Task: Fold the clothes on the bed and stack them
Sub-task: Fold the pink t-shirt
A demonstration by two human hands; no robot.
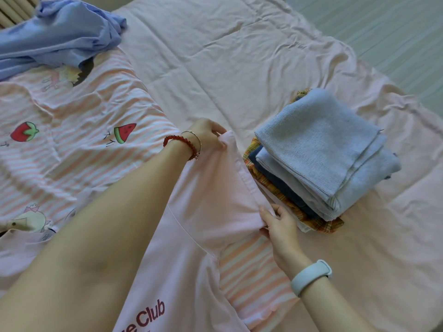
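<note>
Pink T-shirt (pixel 203 212) lay on the bed (pixel 215 56), long axis running from the printed chest near the person out to a hemmed edge. Left hand (pixel 207 135) pinched the far end of that edge; right hand (pixel 279 226) pinched the near end, just beside the folded stack (pixel 321 154). Edge stretched between the hands, parallel to the stack's flank. Right hand nearer the stack. Blue garment (pixel 60 32) lay crumpled, well apart at far left, unfolded
</note>
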